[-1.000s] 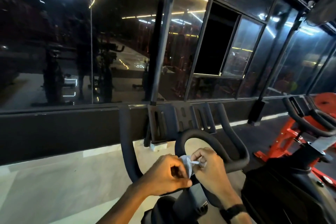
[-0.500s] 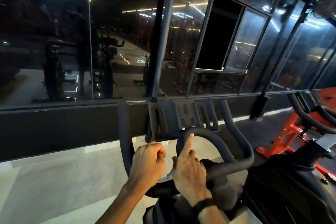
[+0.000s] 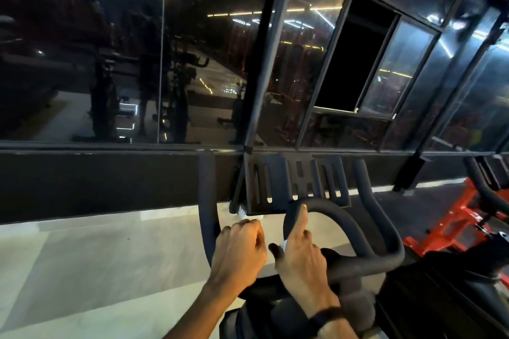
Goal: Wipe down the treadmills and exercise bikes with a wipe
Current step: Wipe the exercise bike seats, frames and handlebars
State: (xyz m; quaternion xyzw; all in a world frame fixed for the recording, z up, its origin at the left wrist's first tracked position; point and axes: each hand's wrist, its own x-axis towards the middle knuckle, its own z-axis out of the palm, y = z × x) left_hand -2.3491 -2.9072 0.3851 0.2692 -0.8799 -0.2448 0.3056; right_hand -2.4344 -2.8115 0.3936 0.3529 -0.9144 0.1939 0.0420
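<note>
One wipe [image 3: 284,244] under right-hand fingers [image 3: 301,217].

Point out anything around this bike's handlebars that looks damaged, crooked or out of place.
Nothing stands out. The black handlebars and the slotted holder look intact and level. One sliding window pane is open, which looks deliberate. A scrap of white wipe shows by the right hand.

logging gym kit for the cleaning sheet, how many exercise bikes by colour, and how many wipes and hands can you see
black bikes: 1
orange bikes: 1
wipes: 1, mostly hidden under the right hand
hands: 2, left hand included
total: 5
</note>
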